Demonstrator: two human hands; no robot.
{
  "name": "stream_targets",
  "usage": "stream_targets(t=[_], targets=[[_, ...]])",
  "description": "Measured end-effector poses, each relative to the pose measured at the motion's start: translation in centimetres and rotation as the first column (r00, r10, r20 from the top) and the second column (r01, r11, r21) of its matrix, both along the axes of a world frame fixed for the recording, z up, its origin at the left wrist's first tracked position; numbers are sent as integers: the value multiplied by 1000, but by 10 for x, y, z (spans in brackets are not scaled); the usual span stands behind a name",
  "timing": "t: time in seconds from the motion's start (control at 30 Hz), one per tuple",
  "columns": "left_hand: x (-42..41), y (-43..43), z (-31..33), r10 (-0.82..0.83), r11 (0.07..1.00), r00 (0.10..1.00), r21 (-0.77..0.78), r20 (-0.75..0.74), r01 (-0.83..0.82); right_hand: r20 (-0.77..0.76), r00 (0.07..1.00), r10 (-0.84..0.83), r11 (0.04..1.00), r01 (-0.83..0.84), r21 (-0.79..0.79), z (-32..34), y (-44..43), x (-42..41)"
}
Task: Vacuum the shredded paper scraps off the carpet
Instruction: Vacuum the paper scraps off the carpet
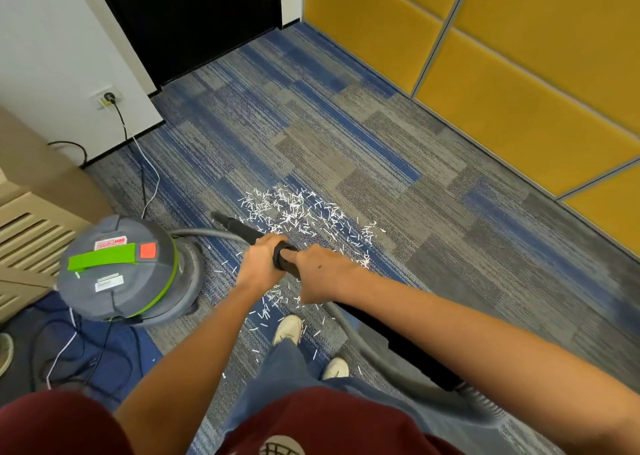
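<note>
White shredded paper scraps [298,212] lie scattered over the blue and grey carpet [346,135], with more strewn near my shoes. A black vacuum tube [239,227] runs from upper left towards me. My left hand [261,260] grips the tube just behind its tapered end. My right hand [325,272] grips a second black piece [285,257] where it meets the tube. A grey hose [367,347] loops from under my right arm and another stretch of it runs to the grey and green vacuum canister [121,267] on my left.
A power cord [142,163] runs from the wall socket [105,97] down to the canister, and more cables lie on the floor at lower left. Yellow padded wall panels [502,73] line the right side. A dark door [197,21] stands ahead. A beige slatted cabinet [27,226] stands left.
</note>
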State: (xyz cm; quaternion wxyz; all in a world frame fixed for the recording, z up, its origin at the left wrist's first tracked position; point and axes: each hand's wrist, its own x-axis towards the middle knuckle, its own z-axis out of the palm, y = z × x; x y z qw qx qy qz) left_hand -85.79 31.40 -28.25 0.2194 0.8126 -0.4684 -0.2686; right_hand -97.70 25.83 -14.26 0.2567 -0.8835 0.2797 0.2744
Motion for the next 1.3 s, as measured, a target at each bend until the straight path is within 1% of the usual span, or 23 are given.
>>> stream_targets(t=[0.1, 0.23, 0.33, 0.6, 0.77, 1.0, 1.17, 1.3], targets=[[-1, -6, 1, 4, 1000, 1000, 28, 1, -4, -21, 999, -31, 999, 31, -8, -5, -4, 3], [-6, -16, -1, -23, 999, 999, 29, -41, 24, -37, 997, -74, 997, 73, -26, -7, -10, -2], [-11, -26, -2, -61, 998, 997, 16, -44, 61, -35, 994, -101, 994, 99, -45, -6, -14, -8], [-18, -54, -5, -132, 991, 990, 6, -40, 132, -57, 984, -169, 976, 159, -149, -10, -16, -13], [-19, -61, -3, -194, 980, 980, 29, -46, 195, -79, 978, -192, 974, 180, -138, -8, -20, -15], [-3, -47, -5, -164, 986, 986, 35, -3, 164, -58, 986, -156, 982, 148, -120, -5, -18, -5], [8, -27, -7, -116, 992, 993, 55, -9, 117, -36, 994, -107, 990, 103, -101, -8, -2, 5], [8, -12, -5, -131, 989, 990, 79, 57, 126, -37, 997, -75, 993, 71, -94, -8, 6, 3]])
